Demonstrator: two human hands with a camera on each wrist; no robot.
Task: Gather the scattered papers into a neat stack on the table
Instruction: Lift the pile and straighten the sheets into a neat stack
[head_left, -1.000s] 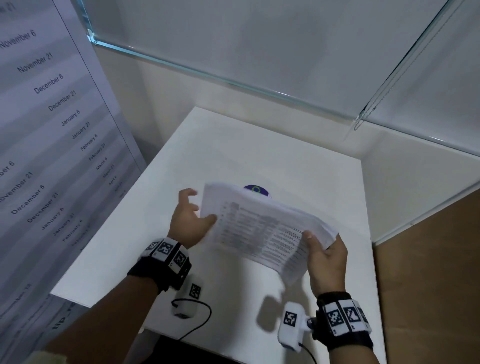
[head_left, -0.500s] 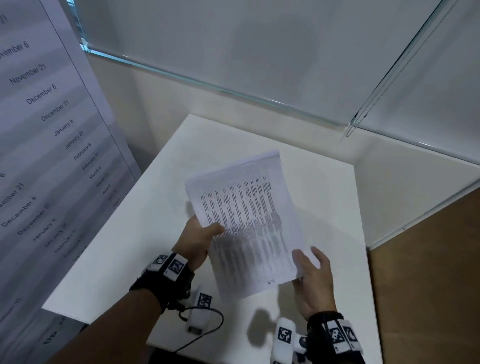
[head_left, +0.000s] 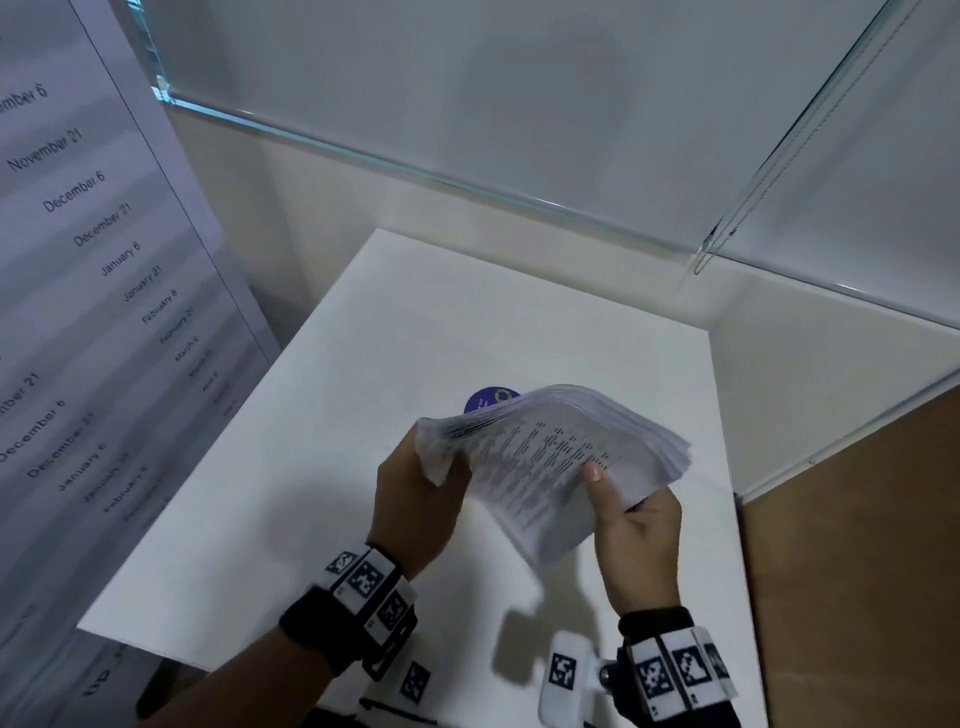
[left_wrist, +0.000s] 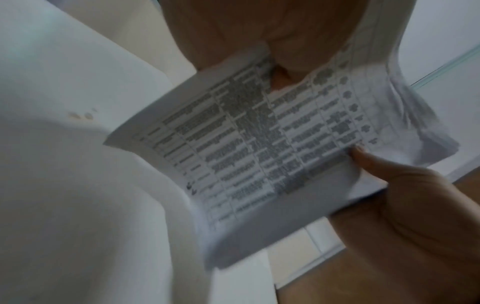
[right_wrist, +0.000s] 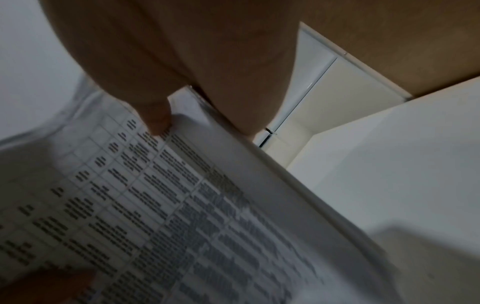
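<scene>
Papers: my whole sheaf of papers (head_left: 558, 457) is up in the air above the white worktop (head_left: 322, 467), bowed into an arch between both hands; none of it is resting on the surface.
Left hand: my left hand (head_left: 415, 512) is curled round the left corner, which crumples and folds over in the grip.
Right hand: my right hand (head_left: 636, 535) pinches the right edge, thumb pressed on the printed top sheet, fingers underneath.
Edges: the far edges fan out and do not line up, so I judge the stack not yet squared.
Handling: I take the sheaf to be light, limp and slippery sheet on sheet; it sags wherever it is unsupported, and a tight grip creases it.
Where to hold: I would hold the two opposite short edges, flat and loose, so the sheets can slide level when tapped on the worktop.
Risk: loose inner sheets could slip out of the fanned side.
Other: a dark blue round thing (head_left: 491, 400) lies on the worktop, partly hidden behind the papers; I cannot tell what it is.
</scene>
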